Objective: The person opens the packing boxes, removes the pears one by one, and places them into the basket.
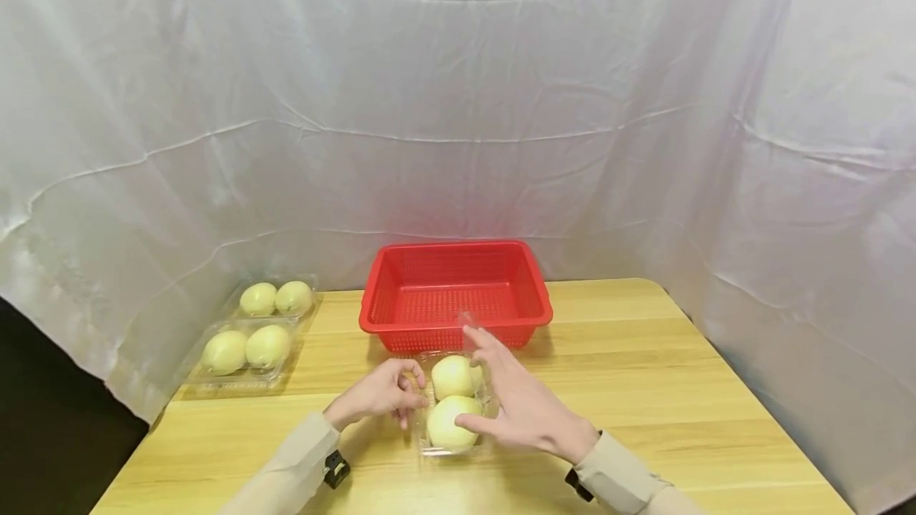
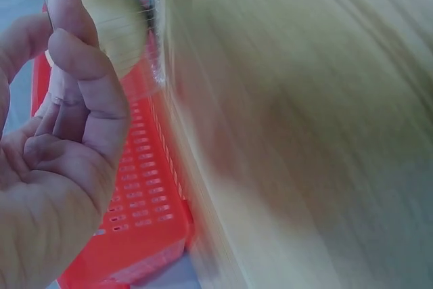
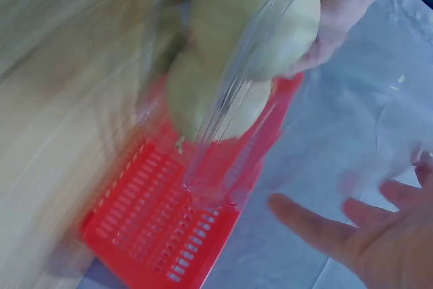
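A clear plastic clamshell box point(image 1: 424, 442) stands upright in front of the basket, with two pale yellow round fruits point(image 1: 454, 422) inside. At its left side is my left hand point(image 1: 382, 393); thumb and forefinger pinch the thin plastic edge, its other fingers curled under. My right hand point(image 1: 525, 400) hovers at the box's right side with fingers spread, overlapping the nearer fruit in the head view. In the right wrist view, the right hand point(image 3: 379, 231) stands apart from the box wall, and the fruits point(image 3: 237, 38) show through the plastic.
A red perforated basket point(image 1: 456, 330) stands on the wooden table point(image 1: 630, 388) just behind the box. At the far left, two more clear boxes point(image 1: 243, 382) each hold a pair of pale yellow fruits point(image 1: 268, 346). A grey-white curtain point(image 1: 458, 102) hangs behind the table.
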Available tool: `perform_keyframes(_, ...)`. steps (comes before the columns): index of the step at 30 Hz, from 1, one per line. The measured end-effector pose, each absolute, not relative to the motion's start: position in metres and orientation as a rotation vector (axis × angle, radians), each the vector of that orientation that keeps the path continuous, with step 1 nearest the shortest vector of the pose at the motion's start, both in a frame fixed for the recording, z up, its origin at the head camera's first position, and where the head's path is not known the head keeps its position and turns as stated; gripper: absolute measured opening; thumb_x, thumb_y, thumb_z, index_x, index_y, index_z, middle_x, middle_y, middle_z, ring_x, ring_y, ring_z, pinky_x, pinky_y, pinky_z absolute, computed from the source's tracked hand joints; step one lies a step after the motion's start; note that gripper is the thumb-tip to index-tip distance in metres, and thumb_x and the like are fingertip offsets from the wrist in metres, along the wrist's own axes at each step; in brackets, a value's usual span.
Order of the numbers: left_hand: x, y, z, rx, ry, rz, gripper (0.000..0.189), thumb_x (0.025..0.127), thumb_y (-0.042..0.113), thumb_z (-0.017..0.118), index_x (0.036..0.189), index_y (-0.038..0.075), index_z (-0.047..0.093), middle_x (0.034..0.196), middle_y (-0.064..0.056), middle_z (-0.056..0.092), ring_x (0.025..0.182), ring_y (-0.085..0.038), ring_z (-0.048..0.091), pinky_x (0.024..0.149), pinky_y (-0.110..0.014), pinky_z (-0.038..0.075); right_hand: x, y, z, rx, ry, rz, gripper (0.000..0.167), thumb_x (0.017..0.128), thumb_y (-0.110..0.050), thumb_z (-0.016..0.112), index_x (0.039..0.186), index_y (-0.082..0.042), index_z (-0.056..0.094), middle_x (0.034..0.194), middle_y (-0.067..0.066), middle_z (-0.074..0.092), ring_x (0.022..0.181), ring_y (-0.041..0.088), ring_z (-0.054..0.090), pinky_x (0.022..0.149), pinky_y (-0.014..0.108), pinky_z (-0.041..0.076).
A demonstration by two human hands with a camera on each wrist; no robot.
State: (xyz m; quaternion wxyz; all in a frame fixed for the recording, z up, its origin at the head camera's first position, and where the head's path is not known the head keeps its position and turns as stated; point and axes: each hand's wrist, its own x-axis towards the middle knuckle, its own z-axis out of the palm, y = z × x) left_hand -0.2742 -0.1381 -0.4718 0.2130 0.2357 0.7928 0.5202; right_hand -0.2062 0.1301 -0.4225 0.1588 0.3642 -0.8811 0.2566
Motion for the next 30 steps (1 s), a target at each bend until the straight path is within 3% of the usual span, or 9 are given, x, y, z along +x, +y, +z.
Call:
perform_keyframes(5, -0.274, -0.139, -0.472, 0.66, 2.177, 1.464, 0.028, 0.086, 0.008, 0.073, 0.103, -0.006, 0.055, 0.059, -0.003, 0.059, 0.045, -0.013, 0.063, 0.048, -0.036, 0.055, -0.209, 0.144, -0.421, 0.98, -2.44, 0.766, 0.085, 0.084, -0.048, 0.071, 0.148, -0.014, 0.027, 0.159, 0.011, 0.028, 0.145, 0.023, 0.033, 0.107, 0.052, 0.041)
perform_keyframes(12, -0.274, -0.137, -0.473, 0.658, 2.148, 1.499, 0.027, 0.087, 0.007, 0.072, 0.103, -0.006, 0.055, 0.06, -0.009, 0.064, 0.046, -0.014, 0.064, 0.044, -0.029, 0.052, -0.206, 0.179, -0.426, 0.98, -2.392, 0.784, 0.057, 0.082, -0.035, 0.076, 0.132, -0.023, 0.051, 0.158, 0.008, 0.03, 0.143, 0.029, 0.035, 0.098, 0.06, 0.045)
perform_keyframes(15, -0.274, -0.136, -0.473, 0.639, 2.144, 1.497, 0.025, 0.088, 0.006, 0.071, 0.104, -0.005, 0.055, 0.061, -0.01, 0.066, 0.046, -0.015, 0.064, 0.044, -0.027, 0.052, -0.203, 0.197, -0.43, 0.929, -2.397, 0.82, 0.045, 0.084, -0.03, 0.072, 0.126, -0.027, 0.056, 0.158, 0.008, 0.031, 0.139, 0.033, 0.039, 0.093, 0.065, 0.046)
perform_keyframes(19, -0.273, -0.136, -0.474, 0.616, 2.131, 1.514, 0.024, 0.088, 0.005, 0.069, 0.104, -0.005, 0.054, 0.062, -0.011, 0.066, 0.046, -0.015, 0.064, 0.044, -0.026, 0.051, -0.202, 0.218, -0.434, 0.89, -2.356, 0.888, 0.029, 0.092, -0.019, 0.057, 0.119, -0.028, 0.059, 0.153, 0.011, 0.039, 0.133, 0.037, 0.045, 0.088, 0.066, 0.046)
perform_keyframes(24, -0.273, -0.137, -0.475, 0.594, 2.112, 1.548, 0.024, 0.089, 0.004, 0.069, 0.104, -0.005, 0.053, 0.06, -0.009, 0.065, 0.045, -0.015, 0.063, 0.044, -0.027, 0.052, -0.209, 0.236, -0.435, 0.793, -2.328, 0.909, 0.032, 0.101, -0.009, 0.036, 0.109, -0.02, 0.065, 0.136, 0.011, 0.055, 0.122, 0.031, 0.054, 0.091, 0.055, 0.047)
perform_keyframes(27, -0.273, -0.137, -0.476, 0.592, 2.102, 1.552, 0.025, 0.089, 0.004, 0.068, 0.106, -0.007, 0.052, 0.06, -0.008, 0.065, 0.045, -0.014, 0.063, 0.044, -0.027, 0.053, -0.215, 0.243, -0.438, 0.701, -2.388, 0.853, 0.031, 0.103, -0.01, 0.038, 0.104, -0.014, 0.068, 0.124, 0.007, 0.063, 0.113, 0.029, 0.06, 0.092, 0.051, 0.048)
perform_keyframes(30, -0.273, -0.137, -0.477, 0.588, 2.091, 1.555, 0.027, 0.089, 0.003, 0.067, 0.107, -0.008, 0.051, 0.061, -0.009, 0.066, 0.045, -0.014, 0.063, 0.044, -0.027, 0.053, -0.221, 0.247, -0.443, 0.656, -2.536, 0.781, 0.025, 0.104, -0.02, 0.044, 0.108, -0.014, 0.069, 0.126, 0.008, 0.063, 0.115, 0.03, 0.06, 0.095, 0.051, 0.048)
